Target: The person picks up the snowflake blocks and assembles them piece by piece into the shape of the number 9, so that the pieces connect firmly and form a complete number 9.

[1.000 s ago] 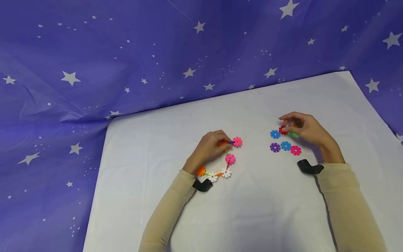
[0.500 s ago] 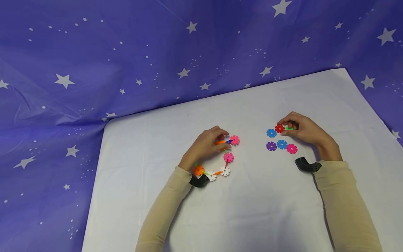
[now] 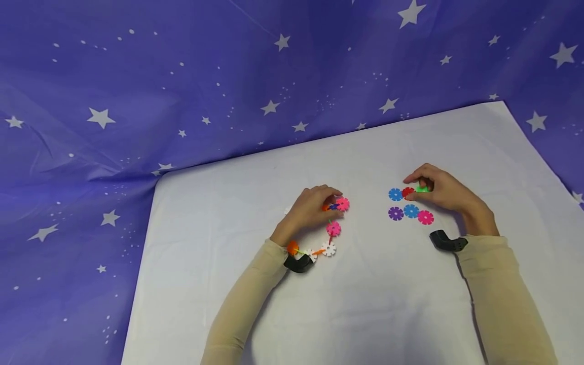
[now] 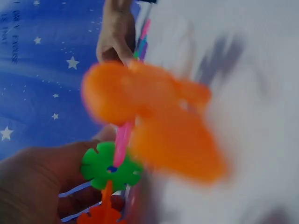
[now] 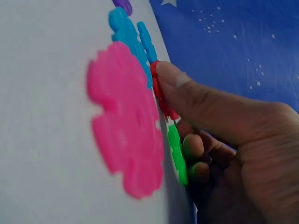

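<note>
In the head view my left hand [image 3: 315, 205] is over a curved chain of slotted flower-shaped plastic discs. Its thumb and forefinger are spread on either side of a pink disc [image 3: 342, 204], with a dark blue disc [image 3: 334, 207] beside it. A green disc [image 4: 103, 164] and a blurred orange disc [image 4: 173, 140] of the chain show in the left wrist view. My right hand [image 3: 444, 190] has its thumb at a red disc [image 3: 407, 192], the forefinger raised apart from it. Its other fingers curl near a green disc [image 5: 176, 151] lying behind the red one.
A light blue disc [image 3: 395, 194] lies left of the red one. Below are a purple disc [image 3: 395, 213], another blue disc [image 3: 411, 211] and a pink disc [image 3: 426, 217]. The white tablecloth [image 3: 365, 304] meets a purple star-patterned curtain [image 3: 228, 76] behind.
My left thumb and forefinger have spread from the orange and blue pieces to either side of the end pink disc. My right forefinger has lifted off the red disc.
</note>
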`<action>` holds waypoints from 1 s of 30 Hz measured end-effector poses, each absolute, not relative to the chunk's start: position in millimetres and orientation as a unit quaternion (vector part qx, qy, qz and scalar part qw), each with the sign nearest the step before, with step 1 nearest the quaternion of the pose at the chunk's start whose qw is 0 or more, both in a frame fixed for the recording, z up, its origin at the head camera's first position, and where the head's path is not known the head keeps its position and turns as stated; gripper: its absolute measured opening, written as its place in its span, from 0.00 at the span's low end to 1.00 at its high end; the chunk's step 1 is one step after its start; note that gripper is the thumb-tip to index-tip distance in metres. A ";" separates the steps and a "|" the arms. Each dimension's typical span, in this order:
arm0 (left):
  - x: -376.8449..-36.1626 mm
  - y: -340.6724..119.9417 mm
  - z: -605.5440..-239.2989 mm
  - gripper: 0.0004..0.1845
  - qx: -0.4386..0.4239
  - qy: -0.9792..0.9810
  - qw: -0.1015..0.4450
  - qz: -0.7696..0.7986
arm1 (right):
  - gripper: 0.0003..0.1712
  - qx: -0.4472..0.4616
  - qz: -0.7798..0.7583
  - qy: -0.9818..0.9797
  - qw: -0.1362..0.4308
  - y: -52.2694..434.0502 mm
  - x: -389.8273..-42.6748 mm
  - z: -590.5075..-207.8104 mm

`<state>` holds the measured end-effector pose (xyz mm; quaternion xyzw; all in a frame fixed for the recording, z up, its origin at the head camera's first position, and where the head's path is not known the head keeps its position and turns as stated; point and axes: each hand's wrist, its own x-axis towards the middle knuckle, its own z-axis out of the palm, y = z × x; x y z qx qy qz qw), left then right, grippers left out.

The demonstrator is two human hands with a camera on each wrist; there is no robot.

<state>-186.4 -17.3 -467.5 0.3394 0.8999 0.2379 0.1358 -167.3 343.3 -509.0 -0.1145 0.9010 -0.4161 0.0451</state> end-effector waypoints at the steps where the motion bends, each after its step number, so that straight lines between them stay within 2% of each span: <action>1: -186.5 -16.7 -469.5 0.25 0.338 0.899 0.130 0.247 | 0.16 -0.121 -0.412 0.902 0.044 342.2 -167.1 -508.2; 7: -186.6 -17.8 -478.4 0.19 0.311 0.895 0.112 0.300 | 0.11 -0.110 -0.426 0.897 0.034 338.1 -167.9 -506.9; 11: -184.9 -19.1 -481.1 0.18 0.297 0.897 0.114 0.308 | 0.08 -0.083 -0.457 0.885 0.015 332.5 -167.2 -501.0; 15: -183.1 -20.1 -482.0 0.18 0.298 0.898 0.108 0.307 | 0.06 -0.099 -0.478 0.873 0.015 313.8 -167.4 -490.9; 24: -185.6 -18.6 -481.3 0.19 0.319 0.889 0.108 0.309 | 0.07 -0.173 -0.578 0.787 0.129 247.4 -166.7 -493.5; 30: -187.2 -17.1 -482.2 0.18 0.328 0.883 0.107 0.318 | 0.06 -0.172 -0.593 0.774 0.143 228.9 -165.7 -500.8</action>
